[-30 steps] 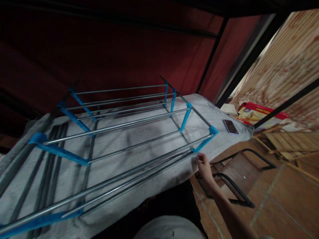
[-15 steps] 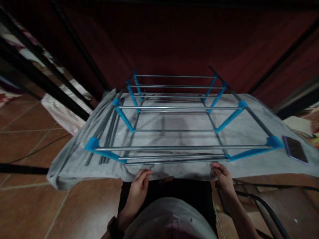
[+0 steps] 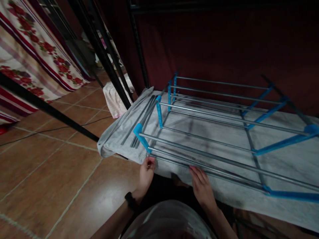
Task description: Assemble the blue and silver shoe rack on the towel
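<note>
A rack frame of grey metal tubes with blue plastic side brackets stands on a cloth-covered surface before me. Along its lower front edge runs a loose-looking metal tube. My left hand, with a dark band on the wrist, has its fingers curled and closed at that tube's left end. Halfway along the same tube, my right hand rests its fingertips on it, fingers fairly straight and side by side. My right thumb is hidden.
Several spare tubes lie on the grey cloth left of the rack. Dark metal posts rise at the left and behind. A cable crosses the tiled floor. A flowered curtain hangs at far left.
My view has turned left, so the rack appears farther right. My left hand has come to the tube's left end; my right hand has moved from near its right end to its middle.
</note>
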Demonstrator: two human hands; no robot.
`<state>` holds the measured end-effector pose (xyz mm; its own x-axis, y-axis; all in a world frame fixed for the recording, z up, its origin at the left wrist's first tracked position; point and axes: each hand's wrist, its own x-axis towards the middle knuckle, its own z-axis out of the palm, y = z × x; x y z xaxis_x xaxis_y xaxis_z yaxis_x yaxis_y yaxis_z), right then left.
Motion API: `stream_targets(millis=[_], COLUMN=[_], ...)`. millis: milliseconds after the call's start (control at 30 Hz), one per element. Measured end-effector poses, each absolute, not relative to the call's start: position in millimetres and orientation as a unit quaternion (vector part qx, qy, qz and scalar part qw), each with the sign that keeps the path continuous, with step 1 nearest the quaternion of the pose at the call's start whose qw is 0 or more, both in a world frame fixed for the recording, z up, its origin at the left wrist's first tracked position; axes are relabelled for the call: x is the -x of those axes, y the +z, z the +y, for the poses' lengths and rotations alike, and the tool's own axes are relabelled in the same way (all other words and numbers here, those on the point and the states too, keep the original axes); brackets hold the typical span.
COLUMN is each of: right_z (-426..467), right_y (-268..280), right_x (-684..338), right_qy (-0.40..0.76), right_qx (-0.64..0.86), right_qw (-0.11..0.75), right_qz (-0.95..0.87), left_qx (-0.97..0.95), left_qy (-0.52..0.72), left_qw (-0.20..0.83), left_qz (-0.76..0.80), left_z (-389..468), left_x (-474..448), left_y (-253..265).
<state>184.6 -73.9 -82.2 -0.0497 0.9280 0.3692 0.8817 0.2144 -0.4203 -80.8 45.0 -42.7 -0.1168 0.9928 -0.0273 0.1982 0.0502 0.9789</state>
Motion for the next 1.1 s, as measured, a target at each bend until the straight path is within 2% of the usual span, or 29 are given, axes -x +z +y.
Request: stream_targets(millis=[100, 200, 367, 500, 633, 767, 867, 1000, 1100], right_z=[-52, -39, -41, -53, -73, -110, -141, -169, -171], right_y=[-76, -76, -80, -75, -64, -62, -67, -67, -63], right_x=[-164, -155, -162, -176, -195, -218, -250, -303, -335], right_qy=[0.034, 0.026, -0.011, -0.028, -0.011, -0.027, -0.047, -0.068, -0.066], right_qx=[0.629, 0.658, 0.706, 0.739, 0.723, 0.743, 0.791, 0.839, 0.831], right_qw=[0.248, 0.232, 0.238, 0.246, 0.284, 0.359, 0.426, 0.491, 0.524], right_qz=[-0.736, -0.716, -0.667, -0.626, -0.63, -0.565, -0.437, -0.222, -0.173], left_qx=[-0.511, -0.595, -0.856, -0.931, -0.958, -0.948, -0.921, -0.924, -0.931], left_qy=[0.491, 0.441, 0.294, 0.21, 0.121, 0.033, 0.006, -0.005, 0.035], left_qw=[0.351, 0.301, 0.157, 0.076, 0.105, 0.251, 0.338, 0.334, 0.316], left_qz=[0.612, 0.601, 0.395, 0.289, 0.236, 0.194, 0.191, 0.188, 0.177], left_z=[57, 56, 40, 47, 56, 54, 50, 47, 46], left_x=[96, 101, 68, 4, -79, -146, -176, -191, -191], left_y=[-33, -21, -9, -8, -3, -5, -11, -7, 3])
